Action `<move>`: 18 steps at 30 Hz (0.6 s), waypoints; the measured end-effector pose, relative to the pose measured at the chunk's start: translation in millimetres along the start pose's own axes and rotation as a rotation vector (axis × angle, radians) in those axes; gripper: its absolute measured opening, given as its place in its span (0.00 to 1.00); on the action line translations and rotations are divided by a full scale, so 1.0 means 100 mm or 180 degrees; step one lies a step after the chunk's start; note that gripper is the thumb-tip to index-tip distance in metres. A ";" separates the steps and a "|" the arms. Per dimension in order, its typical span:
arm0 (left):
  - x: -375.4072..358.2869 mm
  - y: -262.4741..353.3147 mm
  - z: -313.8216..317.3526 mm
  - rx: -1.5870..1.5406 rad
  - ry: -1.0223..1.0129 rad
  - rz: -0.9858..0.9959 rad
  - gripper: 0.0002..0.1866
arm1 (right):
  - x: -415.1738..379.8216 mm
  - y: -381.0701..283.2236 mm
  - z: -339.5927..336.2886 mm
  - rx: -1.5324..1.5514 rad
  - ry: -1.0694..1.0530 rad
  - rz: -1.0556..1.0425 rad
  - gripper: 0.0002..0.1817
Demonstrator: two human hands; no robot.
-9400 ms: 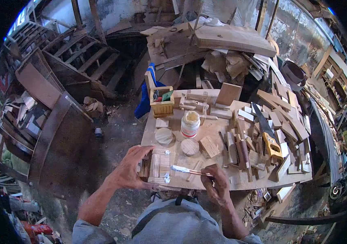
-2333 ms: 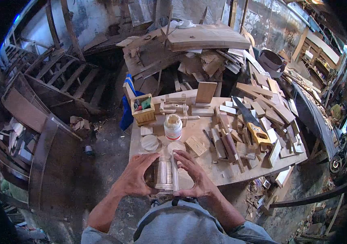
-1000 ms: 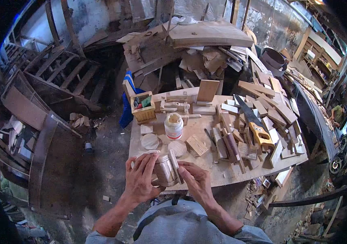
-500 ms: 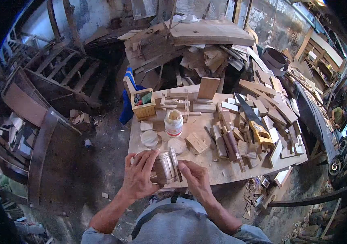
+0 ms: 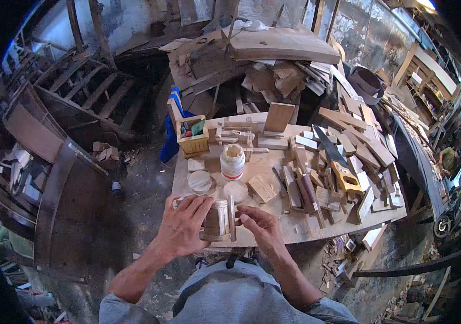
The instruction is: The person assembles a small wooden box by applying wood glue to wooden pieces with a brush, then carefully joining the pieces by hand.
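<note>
My left hand [image 5: 185, 224] is wrapped round a small slatted wooden piece [image 5: 216, 220] at the near edge of the workbench [image 5: 306, 233]. A flat wooden piece [image 5: 231, 217] stands upright against its right end. The fingers of my right hand [image 5: 260, 227] touch or nearly touch that flat piece from the right; what the fingertips hold is hidden. Just beyond are two round wooden discs, one at the left [image 5: 200, 182] and one at the right [image 5: 236, 191], and an open white jar [image 5: 232, 162] with pale stuff at its mouth.
A wooden box with tools [image 5: 194, 144] stands at the bench's left. A yellow-handled saw [image 5: 345, 175] lies over many wood offcuts [image 5: 368, 148] at the right. A wooden block [image 5: 262, 188] lies mid-bench. Far right, a person [image 5: 447, 159] is partly visible.
The slatted piece and flat piece have turned to stand straighter. My right hand's fingers have loosened and shifted slightly right from the flat piece. The head view has moved a little.
</note>
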State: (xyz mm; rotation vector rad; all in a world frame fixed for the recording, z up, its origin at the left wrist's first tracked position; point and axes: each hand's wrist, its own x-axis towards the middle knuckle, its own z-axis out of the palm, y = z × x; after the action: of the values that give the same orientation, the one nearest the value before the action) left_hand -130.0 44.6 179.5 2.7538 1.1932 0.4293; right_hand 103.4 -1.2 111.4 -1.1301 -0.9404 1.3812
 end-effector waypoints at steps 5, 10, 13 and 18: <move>0.01 -0.02 -0.02 0.0067 -0.0072 0.0040 0.51 | -0.02 0.00 0.02 -0.0172 0.0078 0.0059 0.22; 0.00 0.00 0.00 0.0072 -0.0062 0.0052 0.53 | -0.07 -0.01 0.11 -0.0451 0.0237 0.0095 0.20; 0.00 0.01 0.00 0.0046 -0.0104 0.0034 0.53 | -0.09 -0.03 0.16 -0.0581 0.0296 0.0150 0.20; -0.02 0.01 0.00 0.0082 -0.0105 0.0029 0.54 | -0.12 -0.11 0.21 -0.0592 0.0235 0.0128 0.19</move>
State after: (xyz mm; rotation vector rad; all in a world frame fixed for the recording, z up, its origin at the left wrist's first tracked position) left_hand -130.5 42.6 179.7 2.7776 1.1875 0.3705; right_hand 85.8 -11.1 128.4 -1.3369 -1.0133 1.2950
